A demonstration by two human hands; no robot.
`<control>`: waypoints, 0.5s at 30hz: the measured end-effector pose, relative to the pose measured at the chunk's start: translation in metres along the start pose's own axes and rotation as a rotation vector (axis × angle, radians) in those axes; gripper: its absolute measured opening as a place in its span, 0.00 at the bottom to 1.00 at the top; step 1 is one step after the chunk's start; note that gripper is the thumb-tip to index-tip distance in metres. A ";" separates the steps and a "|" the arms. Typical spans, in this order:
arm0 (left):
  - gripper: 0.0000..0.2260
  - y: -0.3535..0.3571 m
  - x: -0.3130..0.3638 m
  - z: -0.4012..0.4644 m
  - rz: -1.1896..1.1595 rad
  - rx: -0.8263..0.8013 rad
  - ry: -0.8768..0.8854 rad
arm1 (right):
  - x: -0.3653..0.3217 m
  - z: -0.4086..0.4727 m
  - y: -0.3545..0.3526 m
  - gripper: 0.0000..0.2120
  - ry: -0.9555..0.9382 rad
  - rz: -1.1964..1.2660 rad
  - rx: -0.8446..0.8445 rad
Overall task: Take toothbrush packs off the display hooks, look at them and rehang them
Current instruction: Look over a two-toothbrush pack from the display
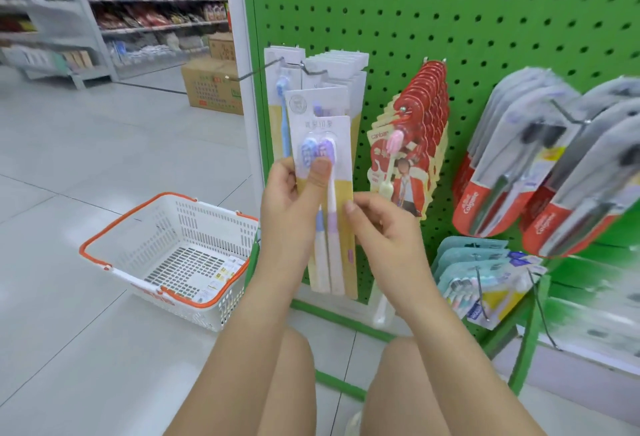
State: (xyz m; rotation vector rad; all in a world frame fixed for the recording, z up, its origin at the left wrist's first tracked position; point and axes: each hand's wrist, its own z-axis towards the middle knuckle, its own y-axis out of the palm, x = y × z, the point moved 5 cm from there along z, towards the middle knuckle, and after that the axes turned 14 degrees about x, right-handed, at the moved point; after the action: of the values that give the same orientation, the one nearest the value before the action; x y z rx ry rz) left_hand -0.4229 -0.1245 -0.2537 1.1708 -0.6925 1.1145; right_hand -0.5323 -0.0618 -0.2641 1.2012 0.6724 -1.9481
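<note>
Pinching toothbrush pack (329,145), left hand (294,200) raised.

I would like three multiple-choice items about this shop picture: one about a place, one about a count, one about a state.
1. Where is the shopping basket?
A. on the floor, left of the green pegboard
B. hung on a hook
C. on a shelf

2. How many toothbrushes are in the held toothbrush pack?
A. one
B. two
C. four

3. The left hand is:
A. open, idle
B. gripping the pack
C. in the basket

Key: 1 A, it stands on the tiles; 2 B, two heads show; 3 B, thumb pressed on the front.
</note>
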 end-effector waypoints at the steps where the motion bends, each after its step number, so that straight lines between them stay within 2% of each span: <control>1: 0.17 0.002 0.005 0.005 0.011 0.018 0.016 | -0.004 0.006 0.003 0.08 -0.027 -0.037 -0.001; 3: 0.19 0.003 0.015 0.016 0.048 0.056 0.049 | -0.009 0.018 0.011 0.08 -0.062 -0.076 -0.014; 7: 0.17 0.003 0.022 0.037 0.076 0.111 0.052 | -0.015 0.035 0.025 0.09 -0.082 -0.048 -0.021; 15: 0.18 0.007 0.015 0.063 0.141 0.056 0.039 | -0.008 0.051 0.039 0.09 -0.069 -0.050 0.034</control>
State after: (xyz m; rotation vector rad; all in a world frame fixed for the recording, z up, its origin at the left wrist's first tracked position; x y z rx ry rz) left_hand -0.4174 -0.1799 -0.2197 1.1587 -0.7263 1.2784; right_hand -0.5246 -0.1206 -0.2376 1.1417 0.6412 -2.0410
